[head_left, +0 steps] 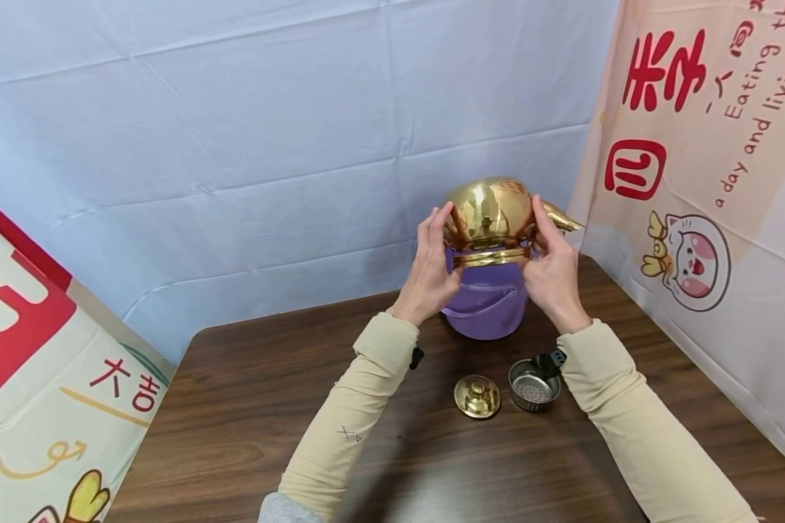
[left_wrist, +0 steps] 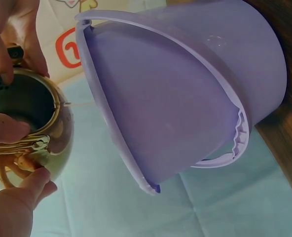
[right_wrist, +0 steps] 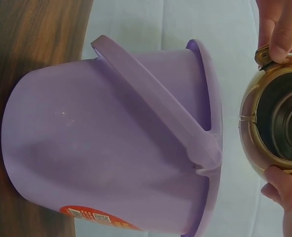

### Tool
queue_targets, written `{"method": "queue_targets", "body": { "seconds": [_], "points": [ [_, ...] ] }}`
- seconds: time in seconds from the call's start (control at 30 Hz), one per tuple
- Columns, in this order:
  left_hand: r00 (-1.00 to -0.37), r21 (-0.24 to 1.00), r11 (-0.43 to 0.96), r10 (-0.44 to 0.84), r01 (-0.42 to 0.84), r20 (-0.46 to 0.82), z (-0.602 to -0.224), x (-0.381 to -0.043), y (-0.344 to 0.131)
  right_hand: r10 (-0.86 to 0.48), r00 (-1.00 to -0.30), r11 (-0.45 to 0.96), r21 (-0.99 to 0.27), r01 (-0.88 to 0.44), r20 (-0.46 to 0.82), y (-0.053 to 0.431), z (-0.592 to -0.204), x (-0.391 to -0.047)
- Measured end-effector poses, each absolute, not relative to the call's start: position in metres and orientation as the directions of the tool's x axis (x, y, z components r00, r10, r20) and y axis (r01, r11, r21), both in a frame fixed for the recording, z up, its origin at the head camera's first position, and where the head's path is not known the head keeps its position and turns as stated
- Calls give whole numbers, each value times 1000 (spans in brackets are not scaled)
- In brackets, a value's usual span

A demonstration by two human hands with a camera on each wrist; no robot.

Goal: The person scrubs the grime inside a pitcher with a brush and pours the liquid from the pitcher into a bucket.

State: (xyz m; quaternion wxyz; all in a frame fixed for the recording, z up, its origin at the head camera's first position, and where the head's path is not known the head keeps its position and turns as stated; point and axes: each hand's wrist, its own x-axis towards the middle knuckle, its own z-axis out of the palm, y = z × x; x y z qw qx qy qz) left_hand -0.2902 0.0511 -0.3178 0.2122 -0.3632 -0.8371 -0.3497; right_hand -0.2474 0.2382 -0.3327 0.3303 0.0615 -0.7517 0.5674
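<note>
Both hands hold a shiny gold teapot (head_left: 487,211) tipped over above a purple bucket (head_left: 487,312). My left hand (head_left: 429,265) grips its left side, fingers up along the belly and thumb near the rim. On the spout side, my right hand (head_left: 552,272) grips the pot the same way. The spout (head_left: 560,218) points right. In the right wrist view the pot's open mouth (right_wrist: 286,118) shows a bare metal inside. A thin clear trickle (right_wrist: 244,118) hangs at its rim, on the bucket's side.
On the brown wooden table (head_left: 262,378), a gold lid (head_left: 477,396) lies in front of the bucket. Beside it, under the right wrist, stands a metal strainer (head_left: 533,391) with a perforated bottom. A pale cloth (head_left: 268,145) hangs behind, and a printed cloth (head_left: 687,181) at right.
</note>
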Motion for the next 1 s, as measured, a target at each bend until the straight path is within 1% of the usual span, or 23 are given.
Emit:
{"method": "queue_targets", "body": {
  "seconds": [0.33,0.77,1.0],
  "points": [
    [-639,427,488,452,761,622,-318,-289,51,292,-763,353,-806,-475,577,239,-334,-247],
    [-605,398,475,448,785,658,-318,-290,51,302,-724,324,-781,-534,620,236,-333,-247],
    [-597,386,477,451,789,663,-318,-290,51,307,-710,310,-772,-554,633,236,-334,-248]
  ]
}}
